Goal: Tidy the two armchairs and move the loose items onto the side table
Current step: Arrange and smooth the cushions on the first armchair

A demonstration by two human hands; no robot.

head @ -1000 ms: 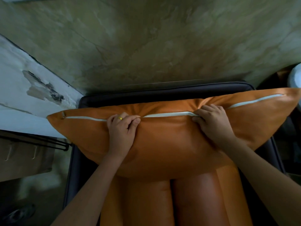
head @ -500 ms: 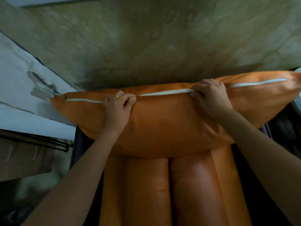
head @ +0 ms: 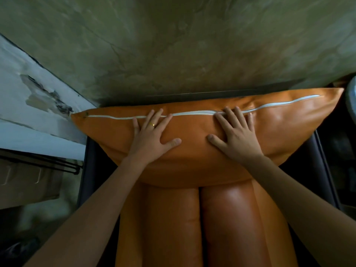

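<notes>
Hands flat on an orange cushion (head: 202, 155) atop the armchair (head: 92, 170).
Left hand (head: 152, 136) and right hand (head: 236, 138) press its face, fingers (head: 238, 112) spread apart, tips touching the white zipper strip (head: 192, 113) along the cushion's top edge.

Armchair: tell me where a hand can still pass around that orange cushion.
Dark gaps show between the orange cushion and the armchair frame, lower left and lower right. The channelled seat pad in front lies bare between the forearms. The cushion's middle is crowded: left hand and right hand lie flat there.
</notes>
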